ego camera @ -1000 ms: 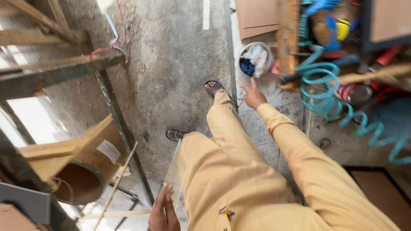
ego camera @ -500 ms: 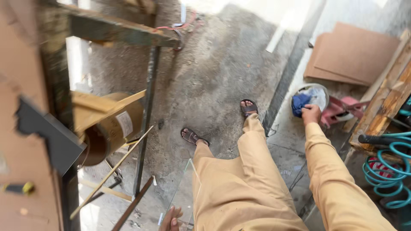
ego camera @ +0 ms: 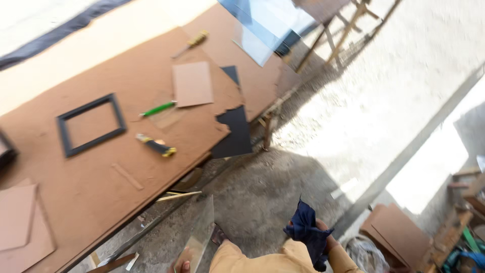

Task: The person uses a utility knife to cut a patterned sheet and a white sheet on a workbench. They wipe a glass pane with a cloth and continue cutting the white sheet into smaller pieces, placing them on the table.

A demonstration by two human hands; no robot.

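Note:
My right hand [ego camera: 327, 241] is low in the view, closed around a dark blue cloth [ego camera: 307, 230] that hangs from its fingers. Only the fingertips of my left hand [ego camera: 184, 265] show at the bottom edge, gripping a clear glass pane [ego camera: 200, 233] that stands on edge beside my leg. The pane sits just off the near edge of the brown workbench [ego camera: 91, 182]. On the bench lie a black picture frame [ego camera: 91, 125], a green-handled tool [ego camera: 157, 108] and a yellow-and-black cutter [ego camera: 156, 145].
A small brown board [ego camera: 192, 84], a yellow-handled screwdriver [ego camera: 191, 43] and black card [ego camera: 234, 132] lie on the bench, with glass sheets [ego camera: 262, 28] at its far end. Brown boards [ego camera: 399, 233] lean at the lower right beside a pale bucket [ego camera: 365, 253] on the concrete floor.
My view has swung up from the floor to the workbench. My right hand has lifted from the bucket with the blue cloth in it. My left hand still holds the glass pane.

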